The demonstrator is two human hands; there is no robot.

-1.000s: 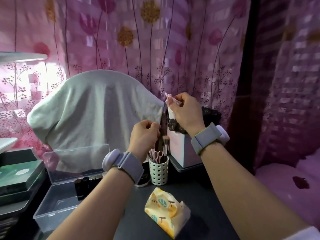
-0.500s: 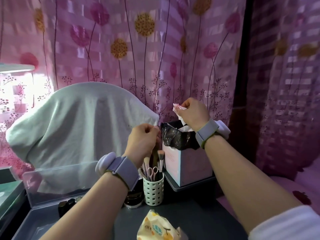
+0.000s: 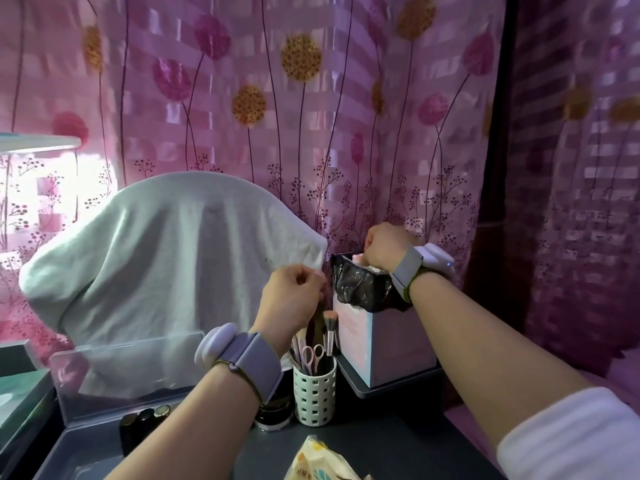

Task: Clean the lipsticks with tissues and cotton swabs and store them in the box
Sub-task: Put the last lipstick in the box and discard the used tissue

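While the right hand (image 3: 382, 249) reaches over the mouth of the small bin (image 3: 377, 344) at the back right corner of the desk (image 3: 398, 448), its fingers curl downward into the black liner bag (image 3: 360, 289), where a scrap of pale tissue (image 3: 375, 270) shows just under them; whether the fingers grip that tissue cannot be told. The left hand (image 3: 292, 299) is raised in front of the bin's left side, fingers closed with thumb against forefinger, pinching something thin and dark that is too small to identify. Below it stands a white perforated cup (image 3: 314, 393) holding brushes and pink scissors (image 3: 311, 356), with a dark round jar (image 3: 273, 414) touching its left side. At the desk's left edge lies the clear plastic box (image 3: 86, 441), lid upright, and several dark lipsticks (image 3: 145, 422) stand inside against its back wall. A yellow tissue pack (image 3: 322, 462) lies at the front edge. A pale towel (image 3: 166, 258) drapes over something behind the box.
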